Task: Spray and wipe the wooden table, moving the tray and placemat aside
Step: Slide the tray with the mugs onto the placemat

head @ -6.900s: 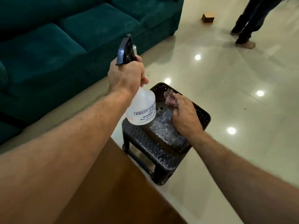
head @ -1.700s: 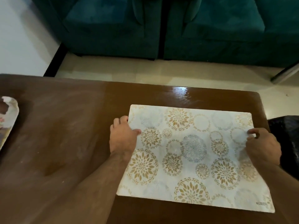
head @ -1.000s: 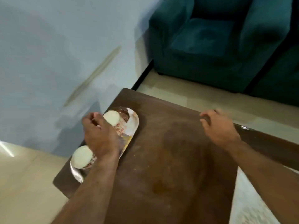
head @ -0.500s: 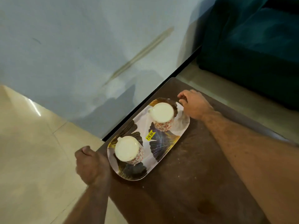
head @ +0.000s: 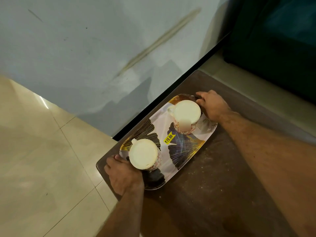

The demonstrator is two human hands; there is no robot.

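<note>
A patterned oblong tray (head: 179,147) with a yellow price sticker lies at the left end of the dark wooden table (head: 213,194). Two white cups stand on it, one near (head: 144,153) and one far (head: 187,115). My left hand (head: 123,173) grips the tray's near end. My right hand (head: 212,104) grips its far end, beside the far cup. The table top shows dusty specks and smears. The placemat, spray bottle and cloth are out of view.
A pale wall (head: 102,57) with a black skirting runs close along the table's left end. Beige floor tiles (head: 42,159) lie to the left. A teal sofa (head: 282,48) stands at the upper right, past a strip of floor.
My left hand has come up from the table corner and closed on the tray's near end. My right hand stays at the far end. Earlier I let go of the placemat and turned left.
</note>
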